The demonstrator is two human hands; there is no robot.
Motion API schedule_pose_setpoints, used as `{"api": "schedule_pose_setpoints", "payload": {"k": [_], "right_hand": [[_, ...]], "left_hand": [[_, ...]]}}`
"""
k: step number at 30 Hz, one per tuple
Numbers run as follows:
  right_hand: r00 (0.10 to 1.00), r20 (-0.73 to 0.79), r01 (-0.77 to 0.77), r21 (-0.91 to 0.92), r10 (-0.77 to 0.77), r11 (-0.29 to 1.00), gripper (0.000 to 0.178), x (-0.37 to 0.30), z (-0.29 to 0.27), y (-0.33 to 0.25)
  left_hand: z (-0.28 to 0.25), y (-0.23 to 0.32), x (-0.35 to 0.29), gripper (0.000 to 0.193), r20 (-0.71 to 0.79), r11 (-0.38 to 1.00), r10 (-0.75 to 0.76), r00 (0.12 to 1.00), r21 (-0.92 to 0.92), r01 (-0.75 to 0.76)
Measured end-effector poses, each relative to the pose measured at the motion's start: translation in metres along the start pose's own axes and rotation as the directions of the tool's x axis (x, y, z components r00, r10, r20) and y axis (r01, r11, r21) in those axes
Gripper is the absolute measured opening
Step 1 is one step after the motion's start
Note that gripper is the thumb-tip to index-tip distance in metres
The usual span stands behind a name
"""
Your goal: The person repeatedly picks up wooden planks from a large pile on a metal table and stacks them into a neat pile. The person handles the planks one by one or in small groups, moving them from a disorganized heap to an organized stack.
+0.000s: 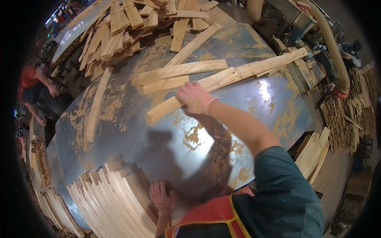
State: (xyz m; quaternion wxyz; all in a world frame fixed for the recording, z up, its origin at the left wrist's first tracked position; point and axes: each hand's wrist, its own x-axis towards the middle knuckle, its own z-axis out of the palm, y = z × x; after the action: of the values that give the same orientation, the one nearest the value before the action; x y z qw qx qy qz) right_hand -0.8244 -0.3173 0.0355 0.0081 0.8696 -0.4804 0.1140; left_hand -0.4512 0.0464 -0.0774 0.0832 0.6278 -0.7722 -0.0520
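Note:
My right hand [194, 97], which looks gloved, reaches over the metal table [158, 146] and grips a wooden board [164, 111] near its close end. Another long board [274, 62] continues its line toward the far right, and I cannot tell exactly where the two meet. Just beyond the hand lie a long board [182, 70] and a shorter board [164, 85]. My left hand [162, 196] rests at the table's near side, fingers stretched out, beside a neat stack of boards [111, 198]. Nothing shows in it.
A loose heap of boards [119, 31] covers the far left. Single boards lie at the left [97, 105] and far middle [194, 43]. Sawdust patches the tabletop. A ribbed hose [337, 55] and stacked wood [341, 115] stand right. A person in red [31, 79] works at left.

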Motion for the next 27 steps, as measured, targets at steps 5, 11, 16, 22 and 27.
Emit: {"api": "schedule_pose_setpoints", "payload": {"k": [5, 11, 16, 22, 27], "right_hand": [[0.905, 0.421, -0.050, -0.043, 0.064, 0.998, 0.052, 0.046, 0.007, 0.032], [0.896, 0.325, -0.225, -0.257, 0.304, 0.940, 0.093, -0.051, -0.061, 0.172], [0.791, 0.388, -0.423, -0.213, 0.474, 0.881, 0.095, -0.104, -0.038, 0.157], [0.731, 0.613, -0.536, 0.244, 0.300, 0.808, 0.092, -0.099, -0.059, 0.011], [0.738, 0.637, -0.652, 0.586, 0.223, 0.481, 0.099, -0.088, -0.022, -0.124]], "left_hand": [[0.005, -0.003, -0.002, 0.072, 0.004, 1.000, 0.004, 1.000, 0.005, -0.004], [-0.001, -0.001, 0.003, 0.072, 0.033, 1.000, -0.023, 0.999, 0.013, 0.023], [-0.006, 0.001, 0.002, 0.076, -0.005, 1.000, 0.016, 1.000, 0.009, -0.016], [-0.018, 0.007, 0.005, 0.074, 0.026, 0.997, -0.071, 0.997, -0.012, 0.071], [-0.042, 0.001, -0.001, 0.071, -0.009, 0.977, -0.205, 0.979, -0.062, 0.204]]}}
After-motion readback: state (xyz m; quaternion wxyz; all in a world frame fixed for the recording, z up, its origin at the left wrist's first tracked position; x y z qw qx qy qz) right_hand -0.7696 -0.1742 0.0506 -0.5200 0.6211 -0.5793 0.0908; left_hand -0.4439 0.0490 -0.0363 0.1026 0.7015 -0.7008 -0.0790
